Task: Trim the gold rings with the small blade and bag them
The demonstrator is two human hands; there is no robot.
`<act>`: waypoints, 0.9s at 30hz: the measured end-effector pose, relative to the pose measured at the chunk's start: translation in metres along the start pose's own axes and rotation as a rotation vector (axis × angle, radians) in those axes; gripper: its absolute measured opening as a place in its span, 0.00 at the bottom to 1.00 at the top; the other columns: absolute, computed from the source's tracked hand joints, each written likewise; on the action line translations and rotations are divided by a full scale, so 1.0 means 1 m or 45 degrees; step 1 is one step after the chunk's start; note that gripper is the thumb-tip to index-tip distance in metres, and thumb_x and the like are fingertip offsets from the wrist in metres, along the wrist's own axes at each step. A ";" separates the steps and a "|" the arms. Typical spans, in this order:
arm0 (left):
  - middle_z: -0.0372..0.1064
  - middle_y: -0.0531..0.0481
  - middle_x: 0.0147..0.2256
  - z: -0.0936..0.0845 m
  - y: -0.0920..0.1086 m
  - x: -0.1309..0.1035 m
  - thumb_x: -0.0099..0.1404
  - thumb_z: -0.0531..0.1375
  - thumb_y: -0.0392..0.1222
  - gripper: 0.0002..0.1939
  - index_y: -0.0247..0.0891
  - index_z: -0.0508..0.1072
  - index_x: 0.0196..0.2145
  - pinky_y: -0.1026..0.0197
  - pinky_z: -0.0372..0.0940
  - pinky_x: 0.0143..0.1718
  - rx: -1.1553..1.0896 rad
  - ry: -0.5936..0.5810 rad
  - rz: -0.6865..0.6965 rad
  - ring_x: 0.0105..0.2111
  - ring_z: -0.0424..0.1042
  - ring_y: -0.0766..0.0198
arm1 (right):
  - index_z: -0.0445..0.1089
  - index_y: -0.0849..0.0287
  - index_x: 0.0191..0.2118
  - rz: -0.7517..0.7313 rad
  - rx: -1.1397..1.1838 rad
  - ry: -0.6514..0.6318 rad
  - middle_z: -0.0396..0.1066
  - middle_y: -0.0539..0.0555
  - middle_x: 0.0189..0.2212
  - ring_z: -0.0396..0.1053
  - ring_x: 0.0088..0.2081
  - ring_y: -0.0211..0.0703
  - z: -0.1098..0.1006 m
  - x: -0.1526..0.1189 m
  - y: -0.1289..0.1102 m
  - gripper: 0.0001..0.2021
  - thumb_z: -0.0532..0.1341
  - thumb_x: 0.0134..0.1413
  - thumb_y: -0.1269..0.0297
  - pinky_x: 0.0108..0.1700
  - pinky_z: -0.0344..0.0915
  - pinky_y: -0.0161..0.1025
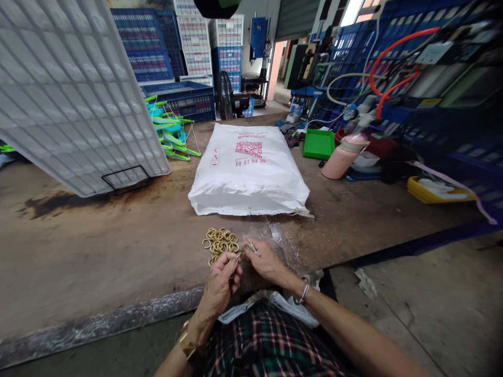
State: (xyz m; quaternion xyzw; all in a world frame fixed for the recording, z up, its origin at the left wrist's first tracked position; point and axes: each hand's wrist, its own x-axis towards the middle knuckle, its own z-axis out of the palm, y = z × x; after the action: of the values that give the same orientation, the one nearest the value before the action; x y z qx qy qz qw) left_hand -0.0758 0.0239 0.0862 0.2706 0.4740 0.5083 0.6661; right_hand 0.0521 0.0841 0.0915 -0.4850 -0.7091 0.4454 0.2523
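Note:
Several brass-coloured rings (222, 235) lie in a loose pile on the brown table, just beyond my hands. My left hand (223, 277) is closed in a pinch at the near edge of the pile, on what looks like one brass ring seen edge-on. Close beside it on the right, my right hand (267, 263) is closed around a small, thin, pale metal tool (251, 246), its tip by the thumb. The fingertips of both hands nearly meet. Fingers partly hide the held ring and the lower part of the tool.
A white printed sack (249, 167) lies beyond the rings. At left stands a large white crate (78, 94), with green hangers (173, 131) behind. On the right are a green tray (318, 144), a pink bottle (342, 157) and a yellow tray (436, 191). The table's front edge (118, 314) is near me.

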 end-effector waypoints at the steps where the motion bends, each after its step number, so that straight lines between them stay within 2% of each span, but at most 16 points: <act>1: 0.60 0.58 0.21 0.000 0.000 0.000 0.53 0.61 0.53 0.17 0.37 0.62 0.27 0.72 0.46 0.14 -0.009 0.005 0.008 0.15 0.54 0.76 | 0.58 0.58 0.22 -0.038 -0.078 -0.002 0.59 0.47 0.19 0.55 0.23 0.35 0.000 -0.001 0.001 0.11 0.49 0.55 0.66 0.27 0.52 0.31; 7: 0.60 0.58 0.22 0.000 0.002 0.001 0.55 0.60 0.53 0.17 0.37 0.62 0.28 0.72 0.46 0.13 0.012 0.049 0.069 0.15 0.54 0.76 | 0.65 0.59 0.29 -0.272 -0.430 -0.137 0.66 0.50 0.24 0.60 0.26 0.37 0.002 -0.009 0.007 0.08 0.51 0.46 0.76 0.31 0.53 0.32; 12: 0.60 0.58 0.21 -0.002 -0.002 0.002 0.54 0.60 0.56 0.18 0.38 0.61 0.27 0.72 0.47 0.13 0.066 0.088 0.082 0.15 0.54 0.76 | 0.66 0.59 0.31 -0.244 -0.601 -0.127 0.68 0.52 0.26 0.62 0.27 0.38 0.003 -0.009 0.002 0.11 0.51 0.42 0.77 0.31 0.52 0.33; 16: 0.60 0.58 0.21 -0.003 -0.005 0.002 0.55 0.59 0.56 0.18 0.38 0.61 0.26 0.72 0.48 0.13 0.123 0.084 0.133 0.15 0.53 0.76 | 0.66 0.61 0.33 -0.195 -0.678 -0.147 0.70 0.54 0.27 0.63 0.28 0.39 0.004 -0.008 -0.001 0.12 0.50 0.43 0.76 0.31 0.52 0.33; 21: 0.57 0.59 0.18 -0.006 -0.006 0.002 0.57 0.57 0.56 0.18 0.38 0.62 0.25 0.72 0.49 0.14 0.225 0.051 0.183 0.14 0.52 0.75 | 0.66 0.61 0.35 -0.192 -0.634 -0.182 0.70 0.55 0.28 0.63 0.28 0.39 0.003 -0.007 0.001 0.12 0.51 0.45 0.76 0.31 0.53 0.33; 27: 0.58 0.59 0.18 -0.005 -0.005 -0.001 0.56 0.58 0.56 0.18 0.37 0.62 0.25 0.71 0.48 0.14 0.214 -0.008 0.218 0.14 0.51 0.76 | 0.64 0.60 0.28 -0.220 -0.413 -0.373 0.68 0.52 0.26 0.62 0.28 0.37 -0.005 -0.004 0.003 0.09 0.49 0.49 0.76 0.32 0.54 0.32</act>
State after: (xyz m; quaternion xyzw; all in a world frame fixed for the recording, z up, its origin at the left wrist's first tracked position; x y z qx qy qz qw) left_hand -0.0780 0.0207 0.0800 0.3666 0.4882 0.5209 0.5965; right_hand 0.0587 0.0831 0.0919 -0.3869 -0.8393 0.3680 0.1026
